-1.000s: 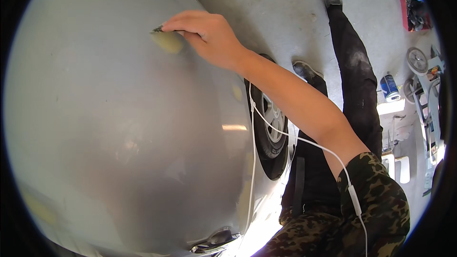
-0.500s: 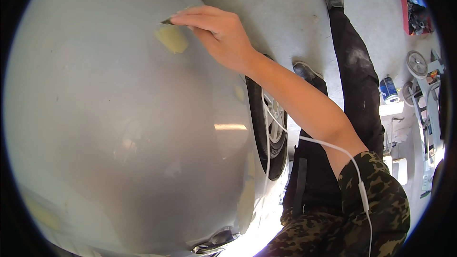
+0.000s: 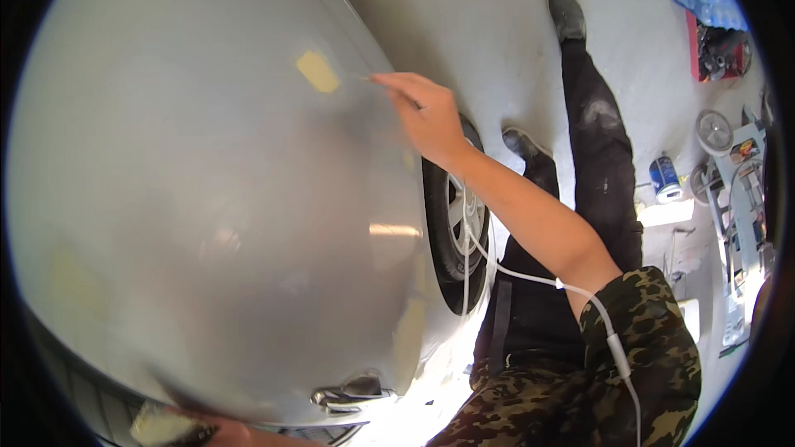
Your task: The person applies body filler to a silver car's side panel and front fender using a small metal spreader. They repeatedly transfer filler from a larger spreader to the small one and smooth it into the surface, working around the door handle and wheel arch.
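Observation:
A large grey car body panel [image 3: 248,199] fills the left half, with a pale yellow filler patch [image 3: 318,72] near its upper right edge. Just right of that patch is my right hand [image 3: 426,120], its fingers pinched together on a small thin tool [image 3: 364,77] seen nearly edge-on; its exact kind is unclear. My left hand [image 3: 228,434] shows only in part at the bottom left, blurred. It holds a dark piece smeared with pale yellow paste [image 3: 161,426]. Fainter yellow patches [image 3: 408,335] mark the panel's lower right edge.
Below the panel's right edge stands a wheel [image 3: 455,223], with a white cable [image 3: 530,277] running across to my sleeve. A lamp-like chrome part [image 3: 352,395] sits low. On the floor are a blue can [image 3: 665,178], a red box [image 3: 716,54] and a wheeled frame [image 3: 737,199].
My right hand has moved off the yellow patch, to the right and toward me. My left hand has come into view at the bottom left with the paste-smeared piece. The view has shifted slightly.

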`<state>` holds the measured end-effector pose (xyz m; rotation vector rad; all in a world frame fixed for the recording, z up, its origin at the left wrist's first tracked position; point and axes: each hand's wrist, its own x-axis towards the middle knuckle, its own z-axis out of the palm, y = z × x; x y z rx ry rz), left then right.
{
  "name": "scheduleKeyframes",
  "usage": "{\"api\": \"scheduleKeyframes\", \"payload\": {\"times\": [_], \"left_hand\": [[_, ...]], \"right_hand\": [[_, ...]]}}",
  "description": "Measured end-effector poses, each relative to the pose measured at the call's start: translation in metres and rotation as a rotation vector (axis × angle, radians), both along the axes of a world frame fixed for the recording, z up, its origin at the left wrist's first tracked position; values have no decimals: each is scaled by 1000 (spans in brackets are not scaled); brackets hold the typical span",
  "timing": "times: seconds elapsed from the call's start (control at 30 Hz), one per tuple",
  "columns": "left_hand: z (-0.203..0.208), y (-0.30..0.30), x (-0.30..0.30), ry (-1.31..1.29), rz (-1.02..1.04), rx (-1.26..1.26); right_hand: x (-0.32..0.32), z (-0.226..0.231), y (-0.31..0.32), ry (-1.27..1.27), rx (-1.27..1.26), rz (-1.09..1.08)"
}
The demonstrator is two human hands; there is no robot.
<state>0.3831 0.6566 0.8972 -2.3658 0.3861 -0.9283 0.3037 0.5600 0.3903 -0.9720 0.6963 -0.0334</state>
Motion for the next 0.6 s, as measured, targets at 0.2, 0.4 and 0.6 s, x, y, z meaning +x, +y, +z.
{"api": "scheduleKeyframes", "payload": {"times": [0.2,0.4,0.6], "left_hand": [[-137,-47,-65,816,1,-1902],[-266,-113,-72,1070,102,-1879],[-297,-132,-69,1184,125,-1774]], "right_hand": [[7,44,-104,135,125,-117],[-20,98,-186,-153,-21,-111],[-29,115,-173,-214,-237,-119]]}}
